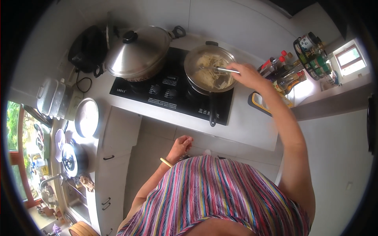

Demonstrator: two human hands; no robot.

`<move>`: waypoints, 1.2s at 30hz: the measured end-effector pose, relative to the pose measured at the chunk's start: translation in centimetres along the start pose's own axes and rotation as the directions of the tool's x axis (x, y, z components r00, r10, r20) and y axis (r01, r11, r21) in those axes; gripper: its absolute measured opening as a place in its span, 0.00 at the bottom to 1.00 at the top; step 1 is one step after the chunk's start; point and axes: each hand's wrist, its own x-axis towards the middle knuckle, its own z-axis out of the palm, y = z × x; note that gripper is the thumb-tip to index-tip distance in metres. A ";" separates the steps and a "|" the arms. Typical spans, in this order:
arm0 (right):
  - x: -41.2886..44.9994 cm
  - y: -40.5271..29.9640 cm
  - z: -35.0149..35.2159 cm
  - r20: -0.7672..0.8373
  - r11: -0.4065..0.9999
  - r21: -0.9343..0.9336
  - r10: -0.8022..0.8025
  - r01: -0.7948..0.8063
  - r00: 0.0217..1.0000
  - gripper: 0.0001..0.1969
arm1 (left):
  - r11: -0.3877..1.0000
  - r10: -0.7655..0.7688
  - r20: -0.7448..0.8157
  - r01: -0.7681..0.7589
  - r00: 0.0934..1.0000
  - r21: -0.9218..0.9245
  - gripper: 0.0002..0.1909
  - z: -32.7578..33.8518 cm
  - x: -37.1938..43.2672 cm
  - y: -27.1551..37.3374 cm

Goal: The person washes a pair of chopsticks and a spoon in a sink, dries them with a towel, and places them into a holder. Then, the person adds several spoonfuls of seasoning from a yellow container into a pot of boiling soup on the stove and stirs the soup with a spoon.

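Observation:
A metal-handled utensil (226, 70) is gripped by my right hand (247, 75) above the right side of a frying pan (192, 78). Its far end lies among pale shredded food (208, 75) in the pan; the shape of that end is hard to make out. The pan rests on the right part of a black glass cooktop (177, 97), its black handle towards me. My left hand (182, 146) hangs in front of the counter with fingers curled, away from the pan, and nothing shows in it. A yellowish bangle circles that wrist.
On the cooktop's left stands a large wok with a domed steel lid (141, 56). Sauce bottles (283, 84), a round spice rack (313, 56) and a yellow-rimmed tray (260, 101) are at the right. A round pale plate (86, 117) and a lidded pot (73, 159) sit on the left counter.

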 end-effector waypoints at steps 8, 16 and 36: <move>-5.2 4.0 -5.6 -0.067 0.958 -0.264 -0.135 0.113 0.989 0.12 | 0.998 -0.058 -0.030 0.057 0.998 -0.036 0.12 2.3 -0.6 -1.5; -6.0 -0.6 -5.2 -0.060 0.990 -0.059 0.123 -0.127 0.991 0.11 | 1.000 -0.023 -0.079 0.024 0.997 0.005 0.11 2.4 -0.9 -0.9; -0.8 -0.5 -1.3 -0.166 0.994 0.027 0.111 -0.108 0.980 0.14 | 0.998 -0.067 -0.081 0.067 0.994 0.001 0.12 -1.1 -0.5 -1.4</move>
